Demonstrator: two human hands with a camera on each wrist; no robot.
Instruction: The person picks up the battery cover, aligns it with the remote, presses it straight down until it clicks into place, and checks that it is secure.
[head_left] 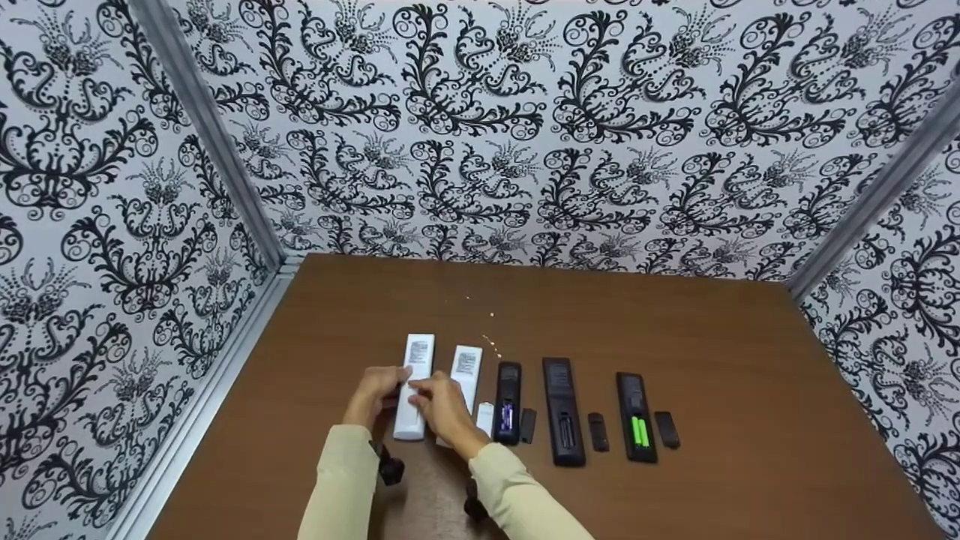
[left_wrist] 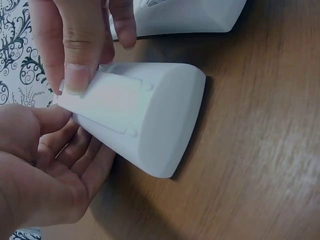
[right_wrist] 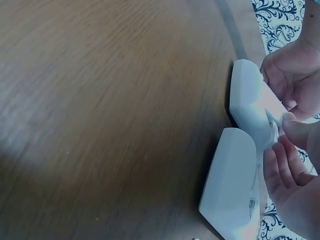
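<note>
A white remote control (head_left: 409, 424) lies back side up on the brown table, leftmost in the row. My left hand (head_left: 373, 394) grips its left side, with the thumb near the upper end of the battery cover. From the right, my right hand (head_left: 446, 411) pinches the white battery cover (left_wrist: 112, 102) between thumb and finger. In the right wrist view that cover stands slightly tilted up from the remote. Whatever lies under the cover is hidden. Just to the right is a second white remote (head_left: 468, 364), partly behind my right hand, with a loose white cover (head_left: 485, 415) beside it.
Further right lie a short black remote (head_left: 508, 382) with purple batteries, a long black remote (head_left: 559, 386) with an open compartment, and a black remote (head_left: 630, 390) with green batteries. Black covers (head_left: 598, 432) lie beside them. Small pale bits (head_left: 492, 345) dot the table. Patterned walls surround it.
</note>
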